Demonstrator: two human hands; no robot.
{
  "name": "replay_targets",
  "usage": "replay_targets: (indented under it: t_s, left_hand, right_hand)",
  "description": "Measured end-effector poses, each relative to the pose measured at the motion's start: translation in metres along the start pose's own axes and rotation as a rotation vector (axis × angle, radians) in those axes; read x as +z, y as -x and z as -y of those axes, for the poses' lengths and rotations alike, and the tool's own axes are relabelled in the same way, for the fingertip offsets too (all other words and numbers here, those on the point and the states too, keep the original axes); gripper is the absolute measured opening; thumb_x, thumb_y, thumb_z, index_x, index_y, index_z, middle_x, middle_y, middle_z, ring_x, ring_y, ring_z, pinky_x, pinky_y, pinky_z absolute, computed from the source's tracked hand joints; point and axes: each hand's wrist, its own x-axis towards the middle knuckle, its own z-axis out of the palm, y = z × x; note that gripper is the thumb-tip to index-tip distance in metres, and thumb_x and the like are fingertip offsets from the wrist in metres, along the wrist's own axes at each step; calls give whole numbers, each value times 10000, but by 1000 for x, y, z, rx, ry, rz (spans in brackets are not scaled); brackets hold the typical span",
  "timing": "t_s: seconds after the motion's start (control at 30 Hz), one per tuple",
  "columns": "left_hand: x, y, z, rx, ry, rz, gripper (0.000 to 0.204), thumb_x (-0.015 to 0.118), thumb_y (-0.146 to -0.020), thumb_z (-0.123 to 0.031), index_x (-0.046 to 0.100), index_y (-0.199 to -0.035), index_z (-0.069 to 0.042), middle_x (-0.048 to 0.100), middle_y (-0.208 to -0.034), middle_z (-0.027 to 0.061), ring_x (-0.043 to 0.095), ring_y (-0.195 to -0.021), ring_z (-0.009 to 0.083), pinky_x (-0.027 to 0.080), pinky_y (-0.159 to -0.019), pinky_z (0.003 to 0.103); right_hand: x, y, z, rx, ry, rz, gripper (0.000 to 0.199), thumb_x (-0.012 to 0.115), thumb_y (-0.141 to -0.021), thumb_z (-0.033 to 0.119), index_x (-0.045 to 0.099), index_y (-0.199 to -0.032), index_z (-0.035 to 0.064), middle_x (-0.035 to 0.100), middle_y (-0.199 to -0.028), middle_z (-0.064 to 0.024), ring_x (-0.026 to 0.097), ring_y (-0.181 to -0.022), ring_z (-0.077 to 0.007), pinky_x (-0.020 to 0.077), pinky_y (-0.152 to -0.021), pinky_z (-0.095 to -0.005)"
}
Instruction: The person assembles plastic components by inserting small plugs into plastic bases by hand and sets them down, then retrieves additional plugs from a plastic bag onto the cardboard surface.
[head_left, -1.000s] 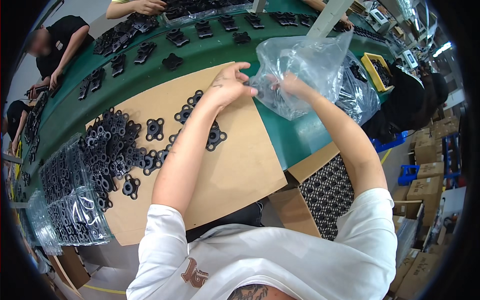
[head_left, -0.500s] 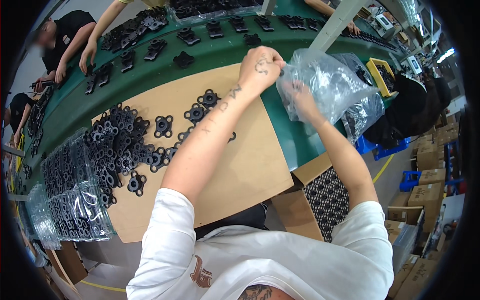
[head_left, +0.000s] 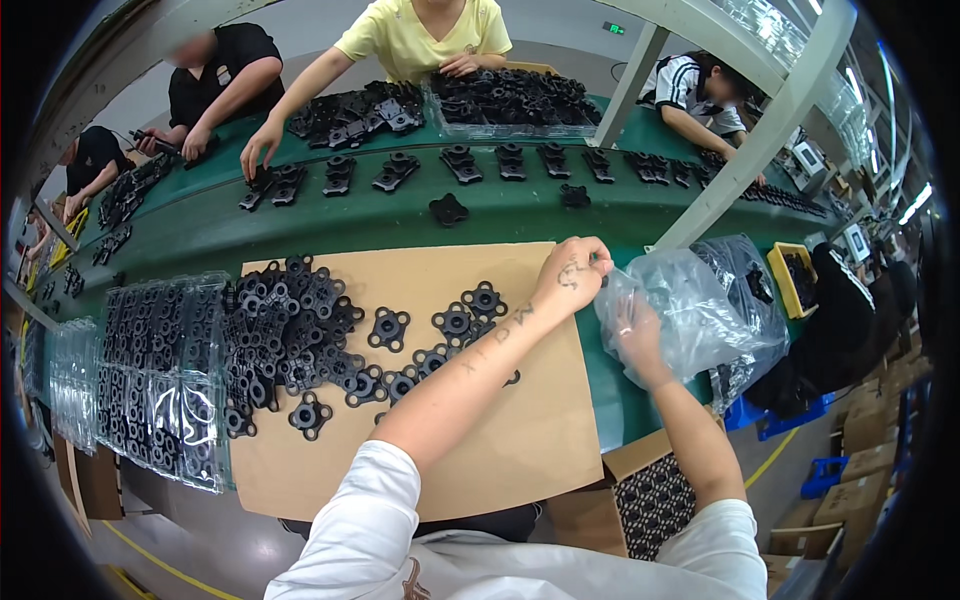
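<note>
A clear plastic bag (head_left: 690,305) lies on the green bench just right of the cardboard sheet. My left hand (head_left: 577,272) is closed, its fingertips pinching the bag's upper left edge. My right hand (head_left: 638,325) reaches into the bag's mouth; its fingers show only hazily through the plastic, so what they hold is hidden. Several black four-lobed parts with round centres (head_left: 455,322) lie loose on the cardboard sheet (head_left: 500,450), beside and partly behind my left forearm. A large heap of the same black parts (head_left: 290,320) covers the sheet's left side.
Clear trays of black parts (head_left: 165,380) stand at the left. An open carton (head_left: 655,500) sits below my right forearm. A green conveyor (head_left: 380,215) carries black parts beyond the sheet, with co-workers behind it. A metal post (head_left: 750,150) and yellow bin (head_left: 793,280) stand right.
My view has tilted up, bringing the co-workers and overhead frame into sight. Both my hands stay at the bag, the left on its edge and the right in its mouth.
</note>
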Motion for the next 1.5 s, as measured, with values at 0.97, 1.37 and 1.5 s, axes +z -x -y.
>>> replay_targets:
  t_s: [0.97, 1.37, 1.5]
  left_hand:
    - [-7, -44, -18, -52, 187, 145, 66, 619, -704, -37, 678, -700, -8, 634, -626, 62, 534, -528, 174, 461, -539, 305]
    - [3, -35, -10, -215, 216, 198, 67, 624, -735, 48, 668, -781, 28, 643, -682, 72, 564, -558, 131, 500, -560, 247]
    - [1, -38, -13, -245, 315, 156, 80, 612, -727, 73, 662, -773, 31, 625, -653, 74, 579, -545, 136, 513, -546, 253]
  right_hand:
    - [-15, -14, -70, -242, 48, -334, 296, 492, -932, 198, 573, -1134, -2, 625, -814, -78, 599, -715, -207, 494, -593, -279]
    - [-2, -12, -33, 217, 109, -371, 331, 486, -950, 293, 604, -972, -16, 641, -899, -175, 597, -762, -313, 471, -712, -387]
    - [4, -9, -21, 178, 228, -281, 320, 478, -946, 288, 590, -928, -11, 627, -882, -196, 579, -755, -370, 455, -715, -420]
